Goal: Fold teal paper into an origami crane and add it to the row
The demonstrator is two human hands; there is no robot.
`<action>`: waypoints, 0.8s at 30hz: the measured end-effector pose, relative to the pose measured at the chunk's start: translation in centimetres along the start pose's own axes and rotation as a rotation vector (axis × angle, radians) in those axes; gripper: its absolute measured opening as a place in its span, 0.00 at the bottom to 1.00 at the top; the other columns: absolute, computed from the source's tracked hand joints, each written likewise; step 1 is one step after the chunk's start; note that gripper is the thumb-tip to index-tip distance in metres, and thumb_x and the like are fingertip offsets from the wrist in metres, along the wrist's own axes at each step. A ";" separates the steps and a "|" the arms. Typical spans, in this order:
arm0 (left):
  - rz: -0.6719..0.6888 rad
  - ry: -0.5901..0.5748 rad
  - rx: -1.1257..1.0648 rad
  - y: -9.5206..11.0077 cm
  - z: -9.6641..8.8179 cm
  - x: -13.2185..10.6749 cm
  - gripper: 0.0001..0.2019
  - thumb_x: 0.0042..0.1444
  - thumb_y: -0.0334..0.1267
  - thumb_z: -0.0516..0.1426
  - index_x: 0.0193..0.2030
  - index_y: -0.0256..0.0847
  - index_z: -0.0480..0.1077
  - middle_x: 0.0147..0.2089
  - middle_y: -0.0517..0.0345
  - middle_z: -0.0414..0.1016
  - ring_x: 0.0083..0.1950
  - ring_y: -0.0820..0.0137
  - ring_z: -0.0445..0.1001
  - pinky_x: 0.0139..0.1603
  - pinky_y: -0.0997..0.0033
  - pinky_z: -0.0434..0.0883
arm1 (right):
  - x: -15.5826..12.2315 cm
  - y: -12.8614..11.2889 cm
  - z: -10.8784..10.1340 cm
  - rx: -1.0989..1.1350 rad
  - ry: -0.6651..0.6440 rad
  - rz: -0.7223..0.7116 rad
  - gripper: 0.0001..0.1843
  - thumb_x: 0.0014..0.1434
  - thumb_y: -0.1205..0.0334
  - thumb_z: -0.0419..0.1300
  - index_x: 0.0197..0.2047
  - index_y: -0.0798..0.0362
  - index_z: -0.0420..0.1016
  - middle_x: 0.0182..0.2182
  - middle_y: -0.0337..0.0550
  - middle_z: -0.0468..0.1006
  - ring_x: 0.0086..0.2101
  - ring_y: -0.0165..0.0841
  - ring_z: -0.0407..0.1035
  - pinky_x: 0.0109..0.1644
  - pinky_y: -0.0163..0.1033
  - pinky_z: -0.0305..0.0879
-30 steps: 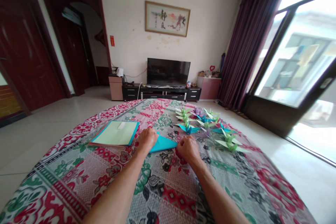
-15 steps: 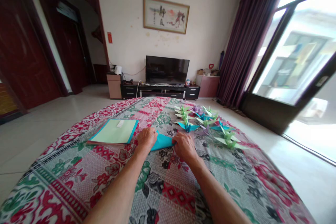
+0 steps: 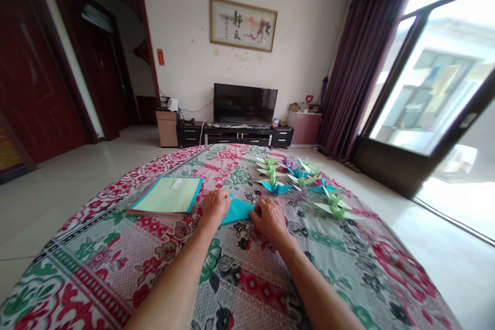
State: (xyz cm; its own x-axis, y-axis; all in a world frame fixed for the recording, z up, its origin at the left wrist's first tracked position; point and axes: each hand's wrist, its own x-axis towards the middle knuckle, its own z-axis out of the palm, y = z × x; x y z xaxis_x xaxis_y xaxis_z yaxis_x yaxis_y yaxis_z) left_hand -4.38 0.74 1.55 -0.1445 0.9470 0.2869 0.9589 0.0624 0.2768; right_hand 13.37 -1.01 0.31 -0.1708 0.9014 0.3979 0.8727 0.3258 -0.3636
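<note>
A folded piece of blue origami paper lies on the patterned tablecloth between my two hands. My left hand is closed on the paper's left end, its fingertips partly hidden behind the knuckles. At the right end, my right hand pinches the paper's tip between thumb and fingers. To the left of my left hand rests a stack of square paper, pale green on top with a blue edge showing. Folded paper cranes in green, blue and purple stand to the right, among them a blue crane and a green crane.
The round table wears a floral tablecloth. Beyond it a television stands on a low black cabinet. At the right are a purple curtain and a glass door.
My right hand has shifted slightly at the paper's right tip, its thumb now reaching farther onto the paper. My left hand stays on the left end. The view has moved a little.
</note>
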 end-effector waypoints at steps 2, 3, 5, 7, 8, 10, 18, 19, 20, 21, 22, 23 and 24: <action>-0.011 -0.003 -0.003 0.0 0.0 0.0 0.11 0.54 0.41 0.52 0.30 0.43 0.75 0.36 0.49 0.78 0.39 0.63 0.74 0.33 0.71 0.62 | 0.3 0.7 -0.1 0.008 -0.013 0.015 0.06 0.53 0.63 0.56 0.28 0.54 0.72 0.28 0.42 0.71 0.32 0.31 0.65 0.35 0.32 0.53; -0.015 -0.003 -0.005 0.0 0.0 0.0 0.11 0.54 0.41 0.52 0.30 0.43 0.75 0.36 0.49 0.78 0.39 0.63 0.74 0.33 0.71 0.62 | 0.4 0.9 -0.1 0.004 -0.021 0.023 0.06 0.53 0.65 0.55 0.27 0.55 0.72 0.27 0.42 0.71 0.31 0.31 0.65 0.35 0.32 0.53; -0.016 0.000 -0.019 0.0 0.0 0.0 0.11 0.53 0.41 0.52 0.30 0.43 0.75 0.35 0.48 0.78 0.38 0.63 0.74 0.32 0.71 0.61 | 0.7 1.4 -0.3 -0.008 -0.029 0.049 0.08 0.52 0.68 0.54 0.25 0.55 0.72 0.26 0.42 0.72 0.31 0.31 0.65 0.35 0.33 0.54; -0.020 0.003 -0.048 -0.1 0.0 0.1 0.11 0.53 0.41 0.53 0.30 0.43 0.75 0.34 0.49 0.77 0.37 0.63 0.73 0.32 0.72 0.60 | 0.8 1.6 -0.4 -0.015 -0.018 0.087 0.09 0.52 0.70 0.53 0.26 0.55 0.73 0.26 0.43 0.73 0.31 0.31 0.66 0.35 0.33 0.55; -0.026 0.004 -0.068 -0.2 0.0 0.2 0.10 0.52 0.40 0.53 0.29 0.42 0.75 0.33 0.49 0.77 0.37 0.64 0.73 0.32 0.72 0.60 | 0.9 1.5 -0.5 -0.017 0.002 0.104 0.10 0.52 0.70 0.52 0.28 0.55 0.74 0.28 0.44 0.73 0.31 0.32 0.66 0.36 0.33 0.55; -0.016 -0.005 -0.132 -0.3 0.0 0.4 0.10 0.52 0.41 0.54 0.28 0.42 0.75 0.30 0.51 0.76 0.34 0.65 0.72 0.30 0.73 0.58 | 0.9 1.1 -0.8 -0.022 0.075 0.105 0.11 0.53 0.70 0.52 0.32 0.55 0.75 0.31 0.46 0.74 0.34 0.33 0.67 0.38 0.34 0.56; 0.223 -0.167 -0.671 0.6 -1.0 1.0 0.13 0.47 0.45 0.55 0.23 0.37 0.73 0.20 0.62 0.66 0.25 0.74 0.63 0.26 0.76 0.55 | 1.1 -1.6 -1.6 0.168 0.130 -0.099 0.17 0.53 0.66 0.53 0.46 0.53 0.72 0.43 0.46 0.75 0.44 0.36 0.68 0.47 0.36 0.58; 0.235 -0.180 -0.705 0.8 -1.3 0.9 0.13 0.46 0.45 0.56 0.23 0.37 0.73 0.20 0.62 0.66 0.25 0.74 0.62 0.26 0.76 0.55 | 1.2 -1.7 -1.5 0.190 0.088 -0.091 0.17 0.52 0.66 0.53 0.46 0.53 0.72 0.42 0.46 0.76 0.42 0.36 0.69 0.46 0.36 0.59; 0.248 -0.200 -0.732 1.1 -1.5 0.8 0.13 0.46 0.45 0.56 0.23 0.36 0.73 0.21 0.63 0.65 0.25 0.74 0.61 0.26 0.76 0.55 | 1.2 -1.7 -1.4 0.209 0.051 -0.074 0.17 0.52 0.66 0.53 0.46 0.53 0.72 0.39 0.46 0.77 0.40 0.36 0.70 0.44 0.36 0.60; 0.263 -0.213 -0.751 1.3 -1.8 0.7 0.13 0.46 0.45 0.56 0.24 0.36 0.73 0.21 0.63 0.65 0.25 0.75 0.61 0.26 0.76 0.55 | 1.2 -1.7 -1.3 0.228 0.024 -0.052 0.16 0.52 0.66 0.52 0.44 0.54 0.73 0.37 0.45 0.78 0.37 0.36 0.71 0.41 0.35 0.60; 0.276 -0.226 -0.762 1.4 -2.0 0.6 0.14 0.46 0.46 0.56 0.24 0.36 0.73 0.21 0.63 0.65 0.25 0.75 0.60 0.26 0.76 0.55 | 1.2 -1.6 -1.2 0.249 0.002 -0.033 0.16 0.52 0.65 0.52 0.43 0.54 0.73 0.35 0.44 0.78 0.35 0.35 0.71 0.39 0.35 0.60; 0.285 -0.241 -0.770 1.5 -2.2 0.6 0.14 0.46 0.46 0.56 0.25 0.35 0.73 0.21 0.63 0.64 0.25 0.75 0.60 0.26 0.76 0.55 | 1.2 -1.5 -1.1 0.272 -0.012 -0.016 0.15 0.51 0.65 0.52 0.40 0.54 0.74 0.32 0.43 0.78 0.33 0.35 0.70 0.36 0.35 0.60; 0.293 -0.259 -0.774 1.5 -2.5 0.6 0.14 0.45 0.46 0.56 0.25 0.35 0.73 0.21 0.63 0.64 0.25 0.75 0.60 0.26 0.76 0.56 | 1.2 -1.4 -1.0 0.299 -0.022 -0.004 0.14 0.51 0.65 0.52 0.38 0.54 0.75 0.30 0.43 0.77 0.31 0.34 0.70 0.34 0.34 0.59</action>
State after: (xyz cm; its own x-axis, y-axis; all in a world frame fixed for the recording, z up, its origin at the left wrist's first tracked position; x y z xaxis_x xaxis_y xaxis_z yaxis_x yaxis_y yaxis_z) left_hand -3.62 0.61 4.41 0.2330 0.9392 0.2522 0.4990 -0.3380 0.7980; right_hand 12.43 -0.65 2.16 -0.1869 0.9049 0.3825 0.6993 0.3960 -0.5951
